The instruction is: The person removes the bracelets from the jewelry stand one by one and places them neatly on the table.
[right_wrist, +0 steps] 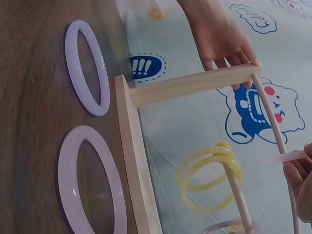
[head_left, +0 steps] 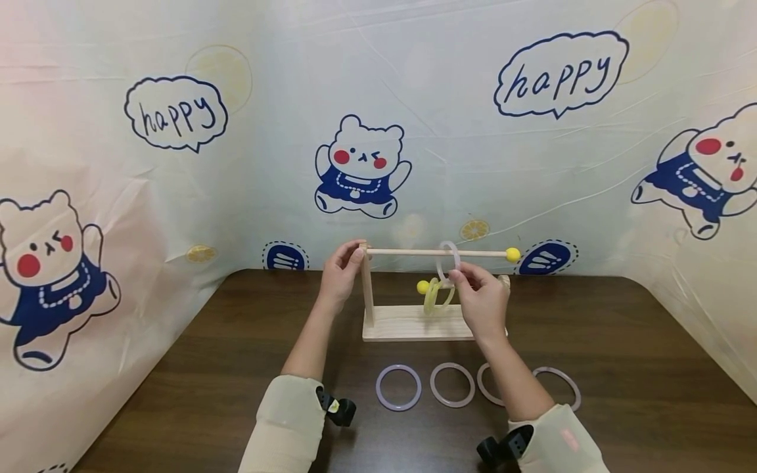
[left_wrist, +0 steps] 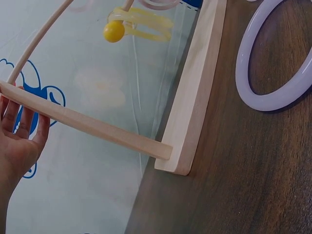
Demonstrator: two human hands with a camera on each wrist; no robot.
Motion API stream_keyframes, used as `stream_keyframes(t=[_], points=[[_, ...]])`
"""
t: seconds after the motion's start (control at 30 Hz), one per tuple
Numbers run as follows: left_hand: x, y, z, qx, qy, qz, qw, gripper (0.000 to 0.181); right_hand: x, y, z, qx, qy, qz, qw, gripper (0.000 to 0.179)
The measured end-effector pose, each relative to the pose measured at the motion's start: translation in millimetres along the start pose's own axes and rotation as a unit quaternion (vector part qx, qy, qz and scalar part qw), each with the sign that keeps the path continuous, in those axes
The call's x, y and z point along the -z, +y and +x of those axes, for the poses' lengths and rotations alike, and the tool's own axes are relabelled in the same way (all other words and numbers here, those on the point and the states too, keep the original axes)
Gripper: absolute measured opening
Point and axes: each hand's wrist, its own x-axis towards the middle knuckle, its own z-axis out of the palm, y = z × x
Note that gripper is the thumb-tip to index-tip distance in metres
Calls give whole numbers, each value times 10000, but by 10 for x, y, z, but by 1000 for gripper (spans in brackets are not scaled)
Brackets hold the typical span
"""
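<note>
A pale wooden stand [head_left: 414, 323] is on the table, with a long upper rod [head_left: 408, 252] ending in a yellow ball [head_left: 512, 255]. At the top of its left post [head_left: 368, 289], my left hand [head_left: 338, 279] grips the wood, thumb in front and fingers behind. My right hand [head_left: 485, 299] pinches a pale translucent ring [right_wrist: 292, 156] between thumb and fingers; the upper rod passes through it. Yellow rings [right_wrist: 184, 190] hang below on a shorter rod [right_wrist: 237, 192] tipped with another yellow ball [left_wrist: 113, 31]. Part of a pinkish ring [left_wrist: 158, 5] shows on that rod too.
In front of the stand several rings lie flat in a row: a purple ring [head_left: 379, 387] at left, a pale pink ring [head_left: 434, 385] beside it, others partly behind my right forearm. Behind the dark wooden table [head_left: 195, 394] hangs a printed cloth [head_left: 266, 164] with bears.
</note>
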Motion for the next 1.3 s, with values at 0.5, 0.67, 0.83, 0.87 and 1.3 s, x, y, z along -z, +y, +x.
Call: stream_keyframes(t=[0.5, 0.67, 0.83, 0.87, 1.3], points=[[-4, -10, -5, -72, -18, 106, 9999, 36, 112, 59, 50, 89, 192, -222, 9995, 13], [0, -10, -9, -193, -27, 64, 9998, 41, 135, 54, 52, -9, 205, -195, 9996, 13], [1, 10, -15, -86, -11, 63, 9999, 36, 159, 61, 42, -183, 232, -93, 9995, 13], [-1, 17, -16, -52, -5, 79, 10000, 35, 166, 62, 41, -195, 256, -80, 9995, 13], [1, 8, -7, 21, 14, 80, 10000, 34, 219, 88, 43, -354, 397, -121, 9985, 13]])
